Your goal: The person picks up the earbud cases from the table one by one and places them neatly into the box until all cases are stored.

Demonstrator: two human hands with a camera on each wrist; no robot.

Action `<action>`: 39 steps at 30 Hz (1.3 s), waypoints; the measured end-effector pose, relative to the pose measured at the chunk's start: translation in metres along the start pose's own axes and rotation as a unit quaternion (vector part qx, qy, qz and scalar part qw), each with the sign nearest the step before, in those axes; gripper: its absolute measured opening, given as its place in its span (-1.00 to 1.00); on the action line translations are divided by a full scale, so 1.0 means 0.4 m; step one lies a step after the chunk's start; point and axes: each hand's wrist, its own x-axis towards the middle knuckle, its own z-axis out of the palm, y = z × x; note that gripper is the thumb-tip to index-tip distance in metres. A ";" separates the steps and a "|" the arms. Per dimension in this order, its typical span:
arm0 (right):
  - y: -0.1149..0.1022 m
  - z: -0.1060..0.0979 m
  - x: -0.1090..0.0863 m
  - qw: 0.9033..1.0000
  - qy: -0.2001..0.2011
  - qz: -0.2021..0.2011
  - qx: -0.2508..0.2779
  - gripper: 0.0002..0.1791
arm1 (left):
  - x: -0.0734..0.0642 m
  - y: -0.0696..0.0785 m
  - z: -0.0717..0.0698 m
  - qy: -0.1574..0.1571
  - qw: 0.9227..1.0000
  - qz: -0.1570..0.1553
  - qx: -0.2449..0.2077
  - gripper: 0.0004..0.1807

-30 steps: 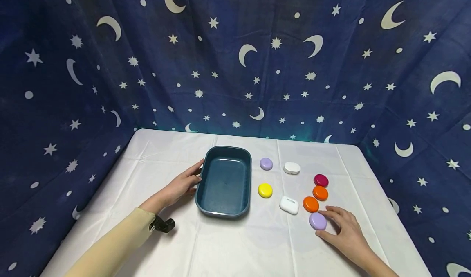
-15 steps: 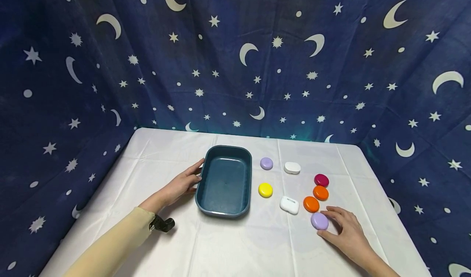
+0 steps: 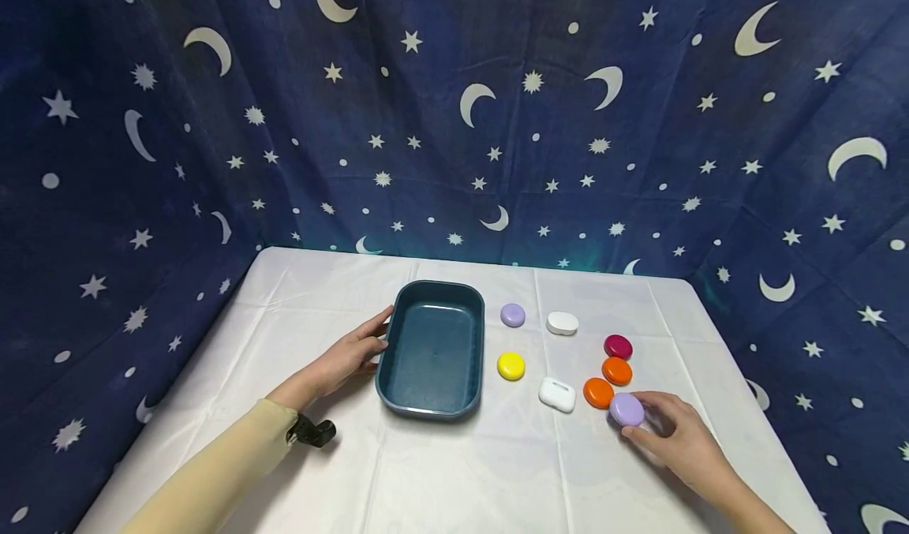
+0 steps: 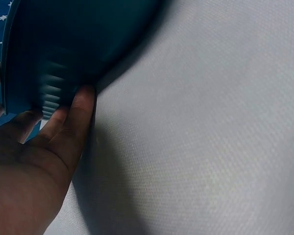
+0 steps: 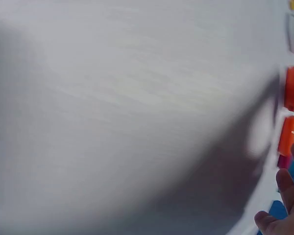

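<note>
In the head view my right hand [image 3: 685,442] pinches a glossy purple round disc [image 3: 627,409] between thumb and forefinger. The disc sits slightly above the cloth, with a shadow below it, close to an orange disc [image 3: 598,393]. My left hand [image 3: 346,360] rests against the left outer side of a dark teal rectangular tub [image 3: 435,352], its fingers extended. The left wrist view shows the fingers [image 4: 82,105] touching the tub's wall [image 4: 24,68]. At the right wrist view's right edge, only the fingers of my right hand [image 5: 286,215] show; the held disc cannot be made out there.
Right of the tub lie a second purple disc [image 3: 513,315], a yellow disc [image 3: 510,366], a white oval piece [image 3: 562,323] and a white rounded case [image 3: 557,394]. Another orange disc [image 3: 617,371] and a crimson disc [image 3: 618,346] lie further right. A starry curtain [image 3: 426,108] surrounds the white tablecloth [image 3: 454,479].
My right hand has drawn the purple disc slightly right, then raised it off the cloth toward the back. The left hand and the tub have stayed in place.
</note>
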 end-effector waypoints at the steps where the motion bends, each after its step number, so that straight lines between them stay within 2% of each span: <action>1: -0.009 -0.010 0.007 1.000 -0.004 0.008 0.006 -0.21 | 0.000 0.000 0.000 0.000 1.000 -0.001 -0.001 -0.24; 4: -0.038 -0.031 0.039 1.000 0.005 0.000 0.017 -0.20 | -0.001 0.001 -0.001 0.000 1.000 -0.001 -0.003 -0.24; 9: -0.117 -0.022 0.105 0.997 0.019 -0.057 0.045 -0.30 | -0.001 0.003 0.001 -0.001 1.000 -0.003 -0.002 -0.25; 16: -0.281 0.070 0.211 0.989 -0.011 -0.110 0.094 -0.34 | 0.000 0.000 -0.004 0.000 1.000 -0.004 0.002 -0.25; 23: -0.424 0.175 0.309 0.985 -0.044 -0.138 0.095 -0.41 | 0.000 0.002 -0.003 0.000 1.000 0.000 -0.002 -0.26; 26: -0.464 0.215 0.333 0.983 -0.048 -0.157 0.080 -0.41 | 0.002 0.001 -0.002 -0.004 1.000 0.001 -0.005 -0.26; 29: -0.497 0.250 0.351 0.979 -0.048 -0.193 0.047 -0.39 | 0.002 -0.001 -0.002 -0.003 1.000 0.000 -0.001 -0.26; 33: -0.528 0.286 0.370 0.970 -0.046 -0.240 -0.015 -0.39 | 0.001 -0.001 -0.002 0.002 1.000 -0.002 0.000 -0.26; 39: -0.556 0.317 0.385 0.955 -0.042 -0.276 -0.102 -0.41 | -0.001 0.002 -0.001 0.000 1.000 -0.005 -0.001 -0.26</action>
